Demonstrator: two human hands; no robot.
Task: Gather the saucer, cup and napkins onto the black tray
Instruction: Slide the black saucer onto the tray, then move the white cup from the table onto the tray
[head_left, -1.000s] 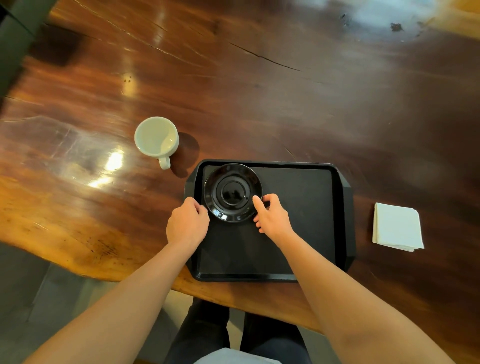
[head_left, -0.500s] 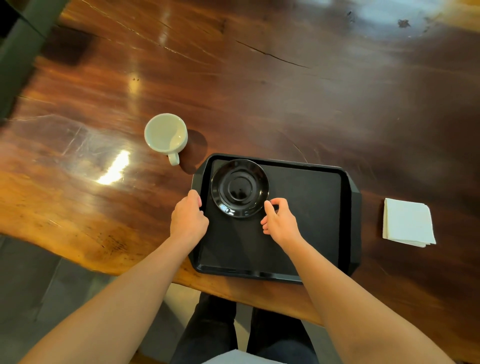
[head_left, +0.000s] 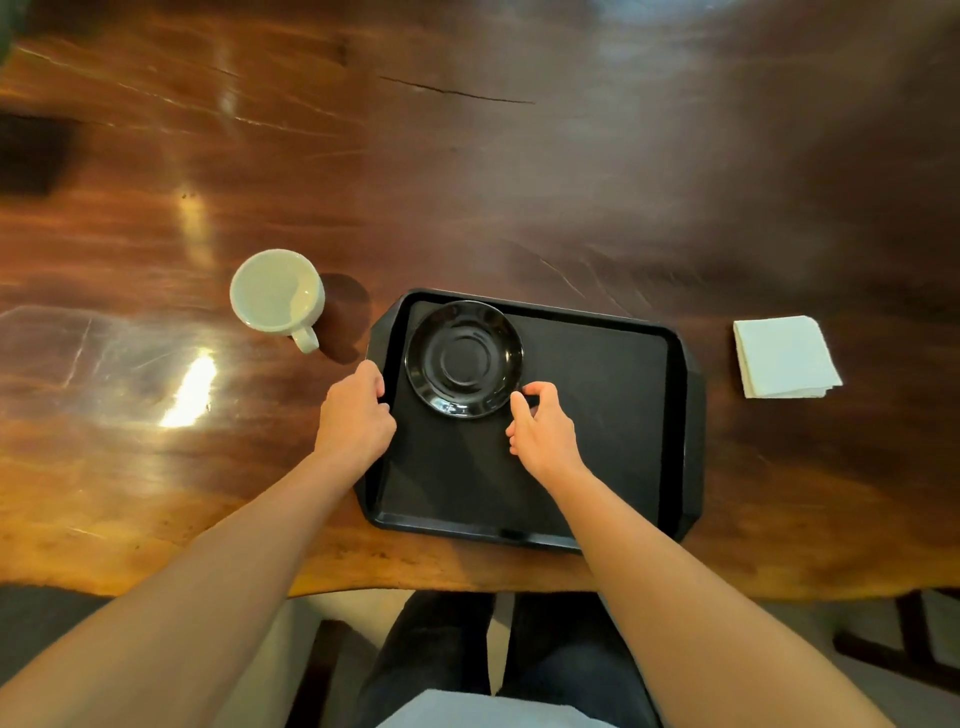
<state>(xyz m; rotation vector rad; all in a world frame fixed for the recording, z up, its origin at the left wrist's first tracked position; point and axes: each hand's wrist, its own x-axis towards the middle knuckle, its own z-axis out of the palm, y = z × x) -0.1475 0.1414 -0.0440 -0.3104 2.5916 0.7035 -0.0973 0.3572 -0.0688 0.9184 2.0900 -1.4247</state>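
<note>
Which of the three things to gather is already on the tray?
The black saucer, in the tray's far left corner. The white cup and the napkins sit on the wooden table either side.

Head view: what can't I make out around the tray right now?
- Left hand covers the black tray's left rim; its grip is hidden.
- Right hand: contact with the saucer is unclear.
- Napkins: count too fine to tell.
- Cup: looks empty.

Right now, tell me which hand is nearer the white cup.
Left. The left hand rests on the tray's left rim, just below and right of the white cup. The right hand is farther right, beside the saucer.
</note>
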